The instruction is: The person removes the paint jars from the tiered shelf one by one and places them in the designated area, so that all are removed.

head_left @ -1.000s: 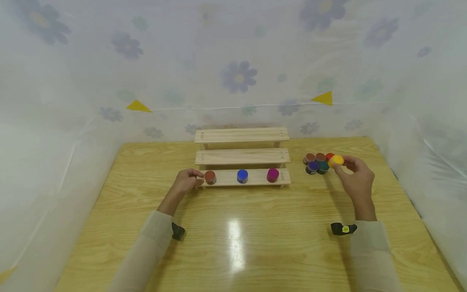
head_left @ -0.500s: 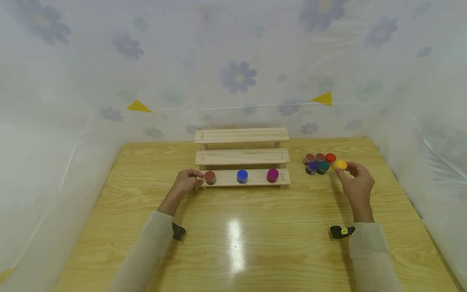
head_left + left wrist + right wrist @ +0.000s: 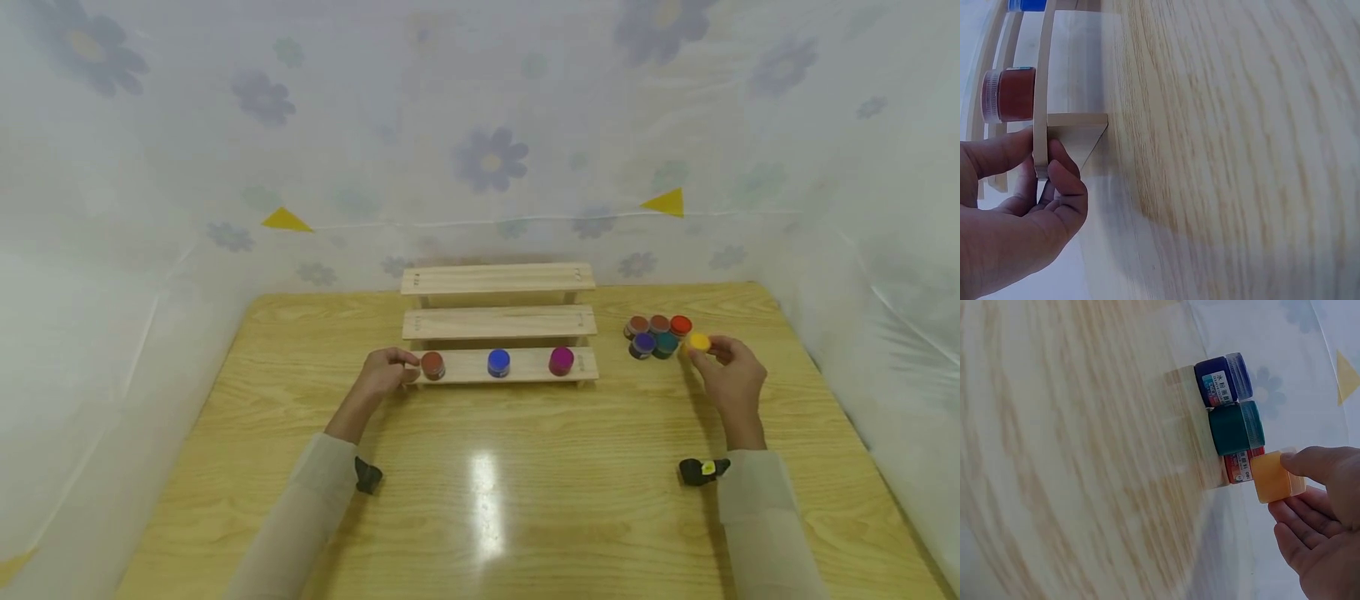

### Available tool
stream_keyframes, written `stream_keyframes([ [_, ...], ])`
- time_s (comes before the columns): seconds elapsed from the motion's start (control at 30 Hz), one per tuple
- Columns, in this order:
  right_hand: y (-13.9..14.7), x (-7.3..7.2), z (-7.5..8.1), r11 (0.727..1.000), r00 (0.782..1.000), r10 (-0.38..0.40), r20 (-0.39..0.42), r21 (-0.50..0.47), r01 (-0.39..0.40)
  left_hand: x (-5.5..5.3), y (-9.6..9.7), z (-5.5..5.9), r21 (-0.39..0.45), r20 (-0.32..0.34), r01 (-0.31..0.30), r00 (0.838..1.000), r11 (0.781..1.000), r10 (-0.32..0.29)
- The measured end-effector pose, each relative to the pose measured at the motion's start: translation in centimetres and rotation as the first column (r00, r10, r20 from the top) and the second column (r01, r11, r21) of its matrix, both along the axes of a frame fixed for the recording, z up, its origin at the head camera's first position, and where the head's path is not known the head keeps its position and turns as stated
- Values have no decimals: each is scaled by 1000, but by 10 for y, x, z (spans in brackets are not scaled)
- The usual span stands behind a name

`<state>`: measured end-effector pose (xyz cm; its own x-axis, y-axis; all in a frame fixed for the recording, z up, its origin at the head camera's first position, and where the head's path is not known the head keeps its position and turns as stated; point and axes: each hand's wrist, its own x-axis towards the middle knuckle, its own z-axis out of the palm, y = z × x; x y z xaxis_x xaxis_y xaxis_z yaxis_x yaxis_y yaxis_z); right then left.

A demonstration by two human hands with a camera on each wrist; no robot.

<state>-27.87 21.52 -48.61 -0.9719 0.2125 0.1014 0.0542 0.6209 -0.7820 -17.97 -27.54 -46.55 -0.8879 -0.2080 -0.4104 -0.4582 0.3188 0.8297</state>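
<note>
My left hand (image 3: pixel 386 372) grips the left end of the lowest board of a three-step wooden display rack (image 3: pixel 498 321). In the left wrist view the thumb lies on top of the board, with the other fingers curled beneath it, close to a brown paint jar (image 3: pixel 1015 95). A blue paint jar (image 3: pixel 498 362) and a magenta paint jar (image 3: pixel 561 361) stand farther right on that board. My right hand (image 3: pixel 733 375) pinches a yellow paint jar (image 3: pixel 1272 476) by its clear lid. It is close beside a red jar (image 3: pixel 680 326) and a green jar (image 3: pixel 1229 428).
Beside the red and green jars stand a dark blue jar (image 3: pixel 642 345) and two brown jars (image 3: pixel 637 327), grouped right of the rack on the wooden table (image 3: pixel 585 483). A flower-patterned sheet (image 3: pixel 375 125) hangs behind the table and along its sides.
My right hand has moved the yellow jar slightly right and toward me, away from the red jar, which now shows fully. My left hand has stayed at the rack's end.
</note>
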Motion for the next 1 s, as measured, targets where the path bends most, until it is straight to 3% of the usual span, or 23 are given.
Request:
stream_keyframes([
  [1.0,-5,-13,-8,998,992,51,119,32,-55,0,0,2,33,-9,-17,1000,999,18],
])
